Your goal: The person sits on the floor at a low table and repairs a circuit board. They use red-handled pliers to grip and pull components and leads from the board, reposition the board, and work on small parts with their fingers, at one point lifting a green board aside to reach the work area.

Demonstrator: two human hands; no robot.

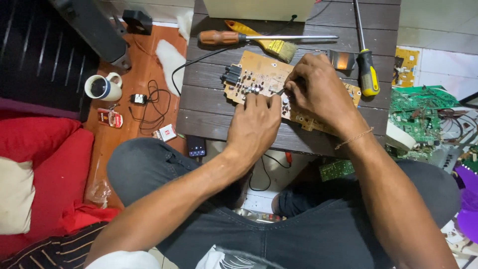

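Note:
A tan circuit board [256, 72] lies on a low dark wooden table [209, 112]. My left hand [254, 127] rests on the board's near edge, fingertips pressing it down. My right hand [318, 89] hovers over the board's middle, pinching a thin metal tool [280, 91] whose tip touches the board. The right part of the board is hidden under that hand.
On the table lie an orange-handled screwdriver [234, 37], a yellow paintbrush [266, 42] and a yellow-black screwdriver [367, 69]. Green circuit boards [423, 109] pile at the right. A mug [103, 87], wires and small packets sit on the orange floor mat; a phone [196, 146] lies by my knee.

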